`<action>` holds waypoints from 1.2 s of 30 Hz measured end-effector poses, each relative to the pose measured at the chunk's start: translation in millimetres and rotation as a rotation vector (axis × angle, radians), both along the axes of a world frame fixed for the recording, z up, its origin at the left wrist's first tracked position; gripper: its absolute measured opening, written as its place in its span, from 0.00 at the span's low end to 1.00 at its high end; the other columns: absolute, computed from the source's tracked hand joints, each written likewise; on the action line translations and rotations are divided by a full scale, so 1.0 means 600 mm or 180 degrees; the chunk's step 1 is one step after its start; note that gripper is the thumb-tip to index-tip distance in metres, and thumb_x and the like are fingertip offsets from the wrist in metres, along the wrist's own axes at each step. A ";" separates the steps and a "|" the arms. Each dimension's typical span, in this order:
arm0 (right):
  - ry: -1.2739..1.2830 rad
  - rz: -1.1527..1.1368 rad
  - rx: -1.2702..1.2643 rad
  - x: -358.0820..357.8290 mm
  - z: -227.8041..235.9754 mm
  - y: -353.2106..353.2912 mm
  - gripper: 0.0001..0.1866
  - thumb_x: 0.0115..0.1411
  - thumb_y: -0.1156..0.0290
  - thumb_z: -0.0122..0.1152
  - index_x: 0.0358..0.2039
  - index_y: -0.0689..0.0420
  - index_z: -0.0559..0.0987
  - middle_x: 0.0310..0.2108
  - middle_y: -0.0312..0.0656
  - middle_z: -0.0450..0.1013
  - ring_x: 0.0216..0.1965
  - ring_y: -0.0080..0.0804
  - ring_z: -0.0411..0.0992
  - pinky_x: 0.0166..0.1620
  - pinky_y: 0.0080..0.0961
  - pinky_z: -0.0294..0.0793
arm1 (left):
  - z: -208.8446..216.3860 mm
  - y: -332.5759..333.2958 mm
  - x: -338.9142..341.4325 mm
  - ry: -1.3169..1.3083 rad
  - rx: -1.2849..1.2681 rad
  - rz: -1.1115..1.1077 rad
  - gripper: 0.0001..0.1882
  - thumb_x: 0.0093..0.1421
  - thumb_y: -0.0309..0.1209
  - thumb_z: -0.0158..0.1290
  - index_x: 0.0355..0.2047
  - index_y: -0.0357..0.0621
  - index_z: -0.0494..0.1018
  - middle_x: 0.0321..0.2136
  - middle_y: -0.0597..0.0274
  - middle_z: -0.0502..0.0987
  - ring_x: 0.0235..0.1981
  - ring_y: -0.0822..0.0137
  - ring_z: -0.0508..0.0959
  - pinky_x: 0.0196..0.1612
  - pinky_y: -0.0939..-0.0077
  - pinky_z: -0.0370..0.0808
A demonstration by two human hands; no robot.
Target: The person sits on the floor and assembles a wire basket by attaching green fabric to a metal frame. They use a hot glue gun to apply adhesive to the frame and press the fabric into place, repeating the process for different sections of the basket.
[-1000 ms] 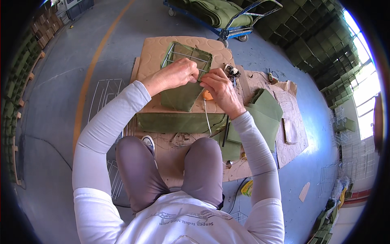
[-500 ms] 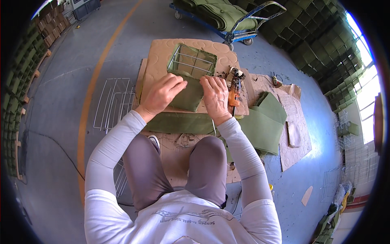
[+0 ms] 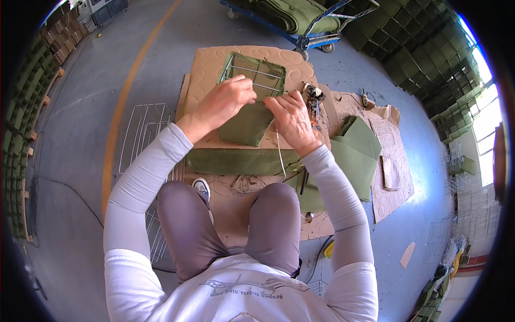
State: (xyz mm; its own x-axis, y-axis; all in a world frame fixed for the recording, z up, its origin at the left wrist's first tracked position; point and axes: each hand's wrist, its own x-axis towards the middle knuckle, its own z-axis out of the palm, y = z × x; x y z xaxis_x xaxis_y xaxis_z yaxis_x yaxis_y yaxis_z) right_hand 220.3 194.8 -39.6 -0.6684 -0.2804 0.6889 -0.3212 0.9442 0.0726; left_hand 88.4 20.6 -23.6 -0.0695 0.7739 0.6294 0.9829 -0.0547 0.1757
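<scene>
In the upper middle of the frame, a green cloth (image 3: 244, 127) lies on cardboard (image 3: 199, 91), with a wire frame (image 3: 255, 72) showing in its upper part. The left hand (image 3: 221, 104) is curled over the cloth's left side, fingertips drawn together; whether they pinch anything cannot be told. The right hand (image 3: 295, 121) is bent at the cloth's right edge, its grip too small to make out. Green sheets (image 3: 357, 155) lie right of centre, and a blue cart (image 3: 317, 39) stands at the top, carrying a green roll (image 3: 289, 16).
</scene>
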 end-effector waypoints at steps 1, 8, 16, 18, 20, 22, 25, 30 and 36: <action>-0.0082 0.0055 -0.0004 -0.001 0.004 0.008 0.08 0.48 0.77 0.56 0.31 0.55 0.73 0.23 0.37 0.70 0.29 0.35 0.71 0.42 0.30 0.66 | 0.004 0.006 -0.007 -0.0165 -0.0181 -0.0093 0.04 0.53 0.24 0.58 0.29 0.34 0.76 0.28 0.56 0.73 0.34 0.58 0.74 0.37 0.64 0.73; -0.0361 0.0324 -0.0236 0.006 0.022 0.023 0.08 0.47 0.79 0.58 0.30 0.56 0.74 0.25 0.40 0.75 0.30 0.37 0.74 0.41 0.30 0.67 | 0.053 0.035 -0.032 -0.1221 -0.1420 -0.0199 0.09 0.51 0.27 0.60 0.29 0.32 0.79 0.24 0.53 0.78 0.28 0.58 0.77 0.34 0.65 0.72; 0.0095 -0.0156 -0.0676 0.025 0.011 -0.011 0.17 0.54 0.79 0.58 0.46 0.61 0.75 0.41 0.46 0.79 0.44 0.39 0.77 0.49 0.33 0.70 | 0.043 -0.036 0.024 -0.0552 0.0875 0.0644 0.11 0.53 0.20 0.58 0.38 0.36 0.79 0.31 0.58 0.78 0.31 0.60 0.77 0.37 0.70 0.75; 0.0369 -0.0062 -0.0448 0.024 -0.013 -0.028 0.21 0.55 0.79 0.57 0.52 0.63 0.74 0.49 0.49 0.75 0.51 0.41 0.74 0.56 0.37 0.70 | 0.032 -0.068 0.051 -0.0002 0.1153 0.0799 0.13 0.51 0.18 0.58 0.38 0.35 0.79 0.32 0.59 0.78 0.32 0.60 0.77 0.38 0.70 0.76; 0.0310 0.0022 -0.0476 0.015 -0.017 -0.052 0.22 0.55 0.78 0.55 0.52 0.63 0.73 0.50 0.49 0.74 0.53 0.45 0.72 0.57 0.38 0.69 | -0.003 -0.080 0.061 0.0346 0.0910 0.0694 0.14 0.48 0.16 0.58 0.37 0.35 0.79 0.34 0.59 0.77 0.34 0.60 0.77 0.39 0.69 0.77; 0.0325 -0.0053 -0.0535 0.004 -0.023 -0.062 0.22 0.54 0.78 0.55 0.52 0.63 0.74 0.49 0.48 0.74 0.52 0.46 0.72 0.57 0.39 0.69 | -0.019 -0.073 0.055 0.0597 0.0929 0.0716 0.14 0.47 0.16 0.58 0.37 0.33 0.78 0.36 0.59 0.77 0.36 0.60 0.77 0.39 0.68 0.77; 0.0428 -0.0201 -0.0592 -0.010 -0.035 -0.066 0.21 0.52 0.77 0.55 0.49 0.63 0.74 0.46 0.47 0.75 0.48 0.45 0.72 0.54 0.39 0.70 | -0.030 -0.057 0.041 0.0746 0.0898 0.0751 0.15 0.47 0.17 0.59 0.38 0.33 0.78 0.37 0.58 0.76 0.38 0.60 0.76 0.39 0.68 0.77; 0.0246 -0.0320 -0.0746 -0.022 -0.037 -0.063 0.15 0.50 0.79 0.56 0.42 0.61 0.75 0.36 0.44 0.76 0.39 0.42 0.73 0.45 0.37 0.71 | -0.030 -0.038 0.024 0.0621 0.0724 0.0668 0.12 0.48 0.18 0.60 0.35 0.33 0.77 0.33 0.59 0.76 0.37 0.59 0.75 0.39 0.68 0.76; -0.0260 -0.0087 -0.1031 -0.025 -0.017 -0.048 0.10 0.53 0.81 0.55 0.37 0.59 0.77 0.28 0.46 0.76 0.32 0.45 0.74 0.41 0.36 0.71 | 0.001 -0.026 -0.018 0.0019 -0.0212 0.0217 0.06 0.51 0.24 0.60 0.28 0.34 0.76 0.26 0.56 0.73 0.32 0.57 0.73 0.36 0.63 0.72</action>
